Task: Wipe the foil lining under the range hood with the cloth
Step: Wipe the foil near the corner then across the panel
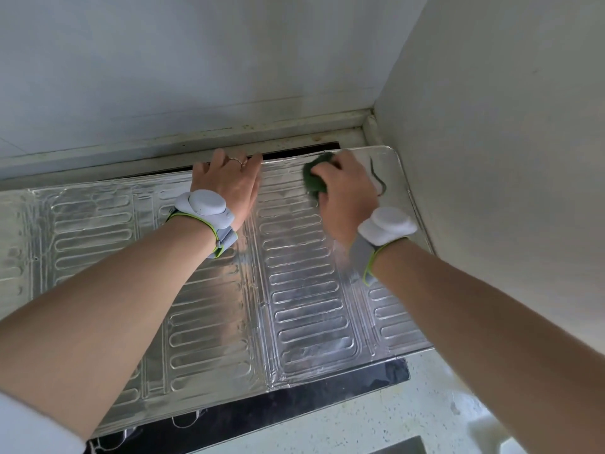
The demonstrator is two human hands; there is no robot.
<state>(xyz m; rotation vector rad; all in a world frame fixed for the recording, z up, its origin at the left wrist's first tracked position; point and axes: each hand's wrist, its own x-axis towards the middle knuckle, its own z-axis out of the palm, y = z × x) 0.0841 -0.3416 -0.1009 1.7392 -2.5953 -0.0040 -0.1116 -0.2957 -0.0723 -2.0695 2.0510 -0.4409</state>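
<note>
your right hand [347, 188] is bunched around the soft green cloth [315, 178] at the far right corner of the thin, easily dented foil lining [304, 290], while your left hand [226, 181] presses flat beside it, so rub lightly.

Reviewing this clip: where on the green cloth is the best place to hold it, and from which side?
Probably as the right hand does now: the green cloth is bunched into a wad against the foil lining, so grip its near, outward-facing bulk, coming from the open side facing the person, leaving the foil-side face free to wipe.
</note>
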